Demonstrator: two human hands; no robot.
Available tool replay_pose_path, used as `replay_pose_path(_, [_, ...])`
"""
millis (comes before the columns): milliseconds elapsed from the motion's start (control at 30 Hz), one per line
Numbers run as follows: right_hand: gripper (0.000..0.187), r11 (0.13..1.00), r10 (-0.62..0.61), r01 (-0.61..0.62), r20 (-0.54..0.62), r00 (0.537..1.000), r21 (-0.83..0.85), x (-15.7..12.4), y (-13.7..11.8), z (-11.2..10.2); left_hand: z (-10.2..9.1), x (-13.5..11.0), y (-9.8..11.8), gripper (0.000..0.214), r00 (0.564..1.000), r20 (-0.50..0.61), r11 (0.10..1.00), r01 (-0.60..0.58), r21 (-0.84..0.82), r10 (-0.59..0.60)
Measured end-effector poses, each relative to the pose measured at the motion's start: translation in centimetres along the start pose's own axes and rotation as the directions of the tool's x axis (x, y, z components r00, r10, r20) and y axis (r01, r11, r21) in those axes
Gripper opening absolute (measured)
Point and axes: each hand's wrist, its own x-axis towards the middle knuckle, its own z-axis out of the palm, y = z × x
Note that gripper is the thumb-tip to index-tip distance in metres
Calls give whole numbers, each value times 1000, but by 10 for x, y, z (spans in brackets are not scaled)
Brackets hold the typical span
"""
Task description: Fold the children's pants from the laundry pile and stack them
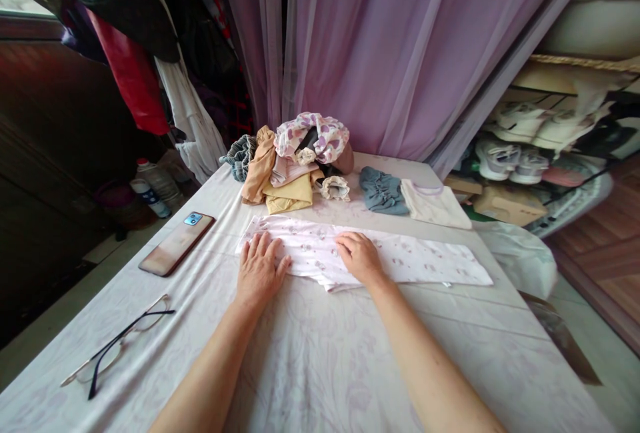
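My left hand (260, 269) lies flat on a long white garment with a pale pink print (420, 261), pressing its left part. My right hand (359, 258) rests flat on the same cloth, near its middle, and neither hand grips it. The garment lies folded in a long strip on a pale lilac patterned sheet (310, 359). Beyond it stand a heap of mixed clothes (295, 166), a gathered blue-grey garment (383, 191) and a folded white garment (435, 203).
A smartphone (176, 244) lies face up left of my left hand, with glasses (117, 346) nearer me. A sheer lilac curtain (390, 39) hangs behind the table. Shoes (510, 146) sit on a rack at right, and bottles (155, 186) stand on the floor at left.
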Motion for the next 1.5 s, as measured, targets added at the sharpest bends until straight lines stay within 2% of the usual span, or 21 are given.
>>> replay_pose_path(133, [23, 997, -15, 19, -58, 998, 68, -18, -6, -5, -3, 0, -1, 41, 1000, 4, 1000, -23, 10, 23])
replay_pose_path(233, [22, 985, -58, 69, -73, 996, 159, -41, -12, -11, -6, 0, 2, 34, 986, 5, 986, -164, -17, 164])
replay_pose_path(333, [18, 968, -108, 122, -72, 991, 219, -63, -19, -17, -9, 1, 10, 22, 918, 29, 910, -387, -146, 395])
replay_pose_path(433, [19, 978, -112, 128, -99, 989, 164, -74, -28, -24, -8, 3, 20, 18, 853, 34, 826, -494, -271, 521])
replay_pose_path(533, [11, 997, -61, 65, -96, 993, 38, -77, -42, -28, -5, 5, 22, 18, 854, 34, 820, -487, -302, 520])
replay_pose_path(633, [15, 999, -31, 29, -43, 999, -45, -78, -56, -28, 0, 8, 19, 21, 885, 39, 845, -429, -319, 464])
replay_pose_path(733, [10, 996, -9, 10, 7, 1000, -89, -79, -67, -24, 2, 10, 17, 22, 905, 38, 859, -387, -335, 423])
replay_pose_path(867, [12, 990, 68, -66, 13, 998, -126, -76, -75, -17, 0, 8, 18, 19, 895, 42, 855, -408, -321, 443])
replay_pose_path(1000, [17, 984, 136, -139, -30, 990, -113, -72, -79, -11, -3, 4, 20, 22, 885, 81, 866, -426, -261, 459])
replay_pose_path(1167, [24, 996, 45, -46, -6, 999, -82, -80, -75, -15, -6, 4, 19, 27, 893, 126, 889, -399, -223, 432])
replay_pose_path(1367, [27, 995, 44, -41, 36, 998, -88, -84, -73, -17, -17, -2, 31, 34, 891, 140, 890, -397, -225, 432])
replay_pose_path(1500, [26, 993, 23, -13, 83, 996, -117, -84, -75, -17, -13, -12, 48, 47, 822, 138, 806, -485, -339, 552])
